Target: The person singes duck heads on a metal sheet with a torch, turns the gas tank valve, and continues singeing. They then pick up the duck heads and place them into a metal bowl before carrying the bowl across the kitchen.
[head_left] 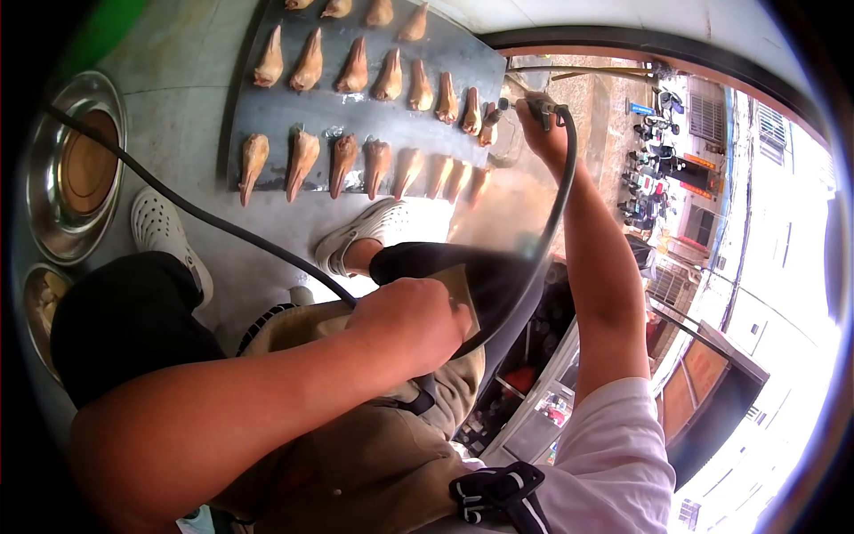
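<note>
My right hand (544, 120), on an outstretched arm, is closed round the handle of a metal torch-like tool (559, 110) at the right end of a dark metal tray (294, 109). Its nozzle points towards the nearest meat pieces. A black hose (569, 169) runs from the tool, curves down and passes through my left hand (409, 320), which is closed in a fist around it above my lap. On the tray lie rows of pale brown, tapered meat pieces (307, 62). No flame can be made out.
A round metal basin (40, 191) with a brown disc inside stands on the floor at left, a second bowl (36, 307) below it. The hose crosses the floor near my light clogs (165, 222). Beyond a frame at right are a street and parked scooters (654, 169).
</note>
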The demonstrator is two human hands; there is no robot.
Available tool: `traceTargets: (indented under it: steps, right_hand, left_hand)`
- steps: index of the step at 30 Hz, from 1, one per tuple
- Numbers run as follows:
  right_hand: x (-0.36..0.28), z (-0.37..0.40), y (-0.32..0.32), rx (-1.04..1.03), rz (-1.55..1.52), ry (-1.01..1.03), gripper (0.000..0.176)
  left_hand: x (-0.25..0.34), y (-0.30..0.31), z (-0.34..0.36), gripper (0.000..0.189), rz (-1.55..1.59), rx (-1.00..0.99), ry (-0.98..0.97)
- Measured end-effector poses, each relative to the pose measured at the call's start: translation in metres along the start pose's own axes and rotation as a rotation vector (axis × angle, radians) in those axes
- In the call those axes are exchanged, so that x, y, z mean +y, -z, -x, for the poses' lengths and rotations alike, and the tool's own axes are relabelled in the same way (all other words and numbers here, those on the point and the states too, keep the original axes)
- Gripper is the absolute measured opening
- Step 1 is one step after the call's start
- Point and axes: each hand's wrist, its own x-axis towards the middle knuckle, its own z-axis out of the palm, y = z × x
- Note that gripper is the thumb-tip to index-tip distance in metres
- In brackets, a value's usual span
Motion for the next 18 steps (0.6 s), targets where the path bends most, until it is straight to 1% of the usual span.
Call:
traceTargets:
  steps: [2, 5, 12, 15, 18]
  right_hand:
    - [-0.006, 0.002, 0.002, -0.006, -0.014, -0.008, 0.031]
    - [0.002, 0.002, -0.005, 0.028, -0.056, -0.013, 0.032]
    - [0.004, 0.001, -0.006, 0.007, -0.043, -0.034, 0.034]
    - [-0.005, 0.002, -0.004, 0.004, -0.049, -0.045, 0.035]
    - [-0.009, 0.003, -0.002, 0.014, -0.075, -0.059, 0.035]
  left_hand:
    - [0.000, 0.000, -0.001, 0.045, -0.010, 0.001, -0.023]
    - [0.001, -0.001, -0.002, 0.045, 0.001, 0.001, -0.027]
    - [-0.002, -0.004, -0.005, 0.044, -0.019, 0.024, -0.065]
    - [-0.001, 0.000, -0.005, 0.044, -0.036, -0.002, -0.108]
    - [-0.002, -0.003, -0.005, 0.044, -0.004, 0.022, -0.063]
